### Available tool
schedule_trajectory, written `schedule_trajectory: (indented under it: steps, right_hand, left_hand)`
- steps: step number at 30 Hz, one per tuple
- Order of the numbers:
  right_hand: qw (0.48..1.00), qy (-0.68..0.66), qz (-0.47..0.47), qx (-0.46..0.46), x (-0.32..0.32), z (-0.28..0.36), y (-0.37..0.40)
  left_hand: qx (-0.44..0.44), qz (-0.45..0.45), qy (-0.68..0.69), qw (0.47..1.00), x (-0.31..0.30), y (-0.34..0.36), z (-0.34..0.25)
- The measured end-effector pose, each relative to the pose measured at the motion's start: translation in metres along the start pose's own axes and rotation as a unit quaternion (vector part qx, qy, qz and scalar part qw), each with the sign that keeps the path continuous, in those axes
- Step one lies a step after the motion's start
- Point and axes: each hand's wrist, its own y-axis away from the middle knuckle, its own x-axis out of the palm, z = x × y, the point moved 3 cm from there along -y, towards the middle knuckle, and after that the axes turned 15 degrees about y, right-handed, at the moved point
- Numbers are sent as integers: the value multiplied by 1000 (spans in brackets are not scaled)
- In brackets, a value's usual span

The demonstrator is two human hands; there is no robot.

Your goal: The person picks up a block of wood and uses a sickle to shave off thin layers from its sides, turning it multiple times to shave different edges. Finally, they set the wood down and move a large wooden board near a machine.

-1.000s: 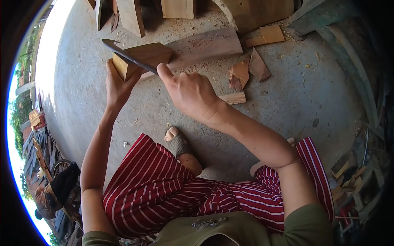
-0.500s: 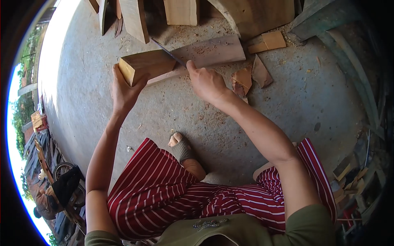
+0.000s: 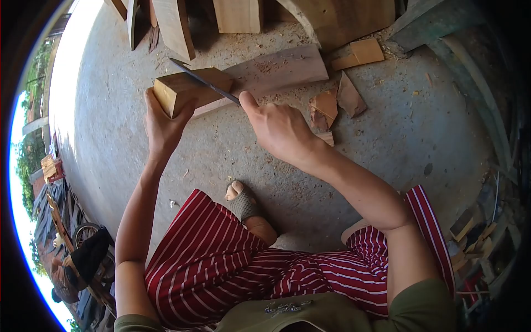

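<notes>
My left hand (image 3: pixel 165 123) is wrapped round the near end of a wooden block (image 3: pixel 196 88), which is held tilted up with its pale cut face toward me. The block's far end is over a long plank (image 3: pixel 282 71) lying on the floor. My right hand (image 3: pixel 279 127) is closed on the handle of a machete, its grip hidden by my fingers. The machete's long dark blade (image 3: pixel 213 87) lies slantwise across the top of the block, tip pointing away to the left.
Curved boards (image 3: pixel 172 27) and a thick plank (image 3: pixel 238 15) stand at the back. Bark-edged offcuts (image 3: pixel 325 108) and a flat scrap (image 3: pixel 366 51) lie right of the plank, among wood chips. A motorbike wheel (image 3: pixel 86 235) and a scrap pile (image 3: pixel 473 238) flank my legs.
The machete has moved left along the block, its blade now lying across the block's middle. My right hand has shifted slightly left and down; my left hand keeps its grip.
</notes>
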Motion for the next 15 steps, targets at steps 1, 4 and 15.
schedule_trajectory:
  steps: [1, 4, 15]
  right_hand:
    - [1000, -17, -9, -23, -10, 8, 6]
    - [1000, -15, -4, -14, 10, -1, -7]
    - [999, -14, -11, -36, 6, 7, -11]
  left_hand:
    - [-28, 0, -28, 999, -2, 2, -1]
    - [-21, -14, -33, 999, -3, 6, -1]
    - [-27, -24, -20, 999, -4, 16, 3]
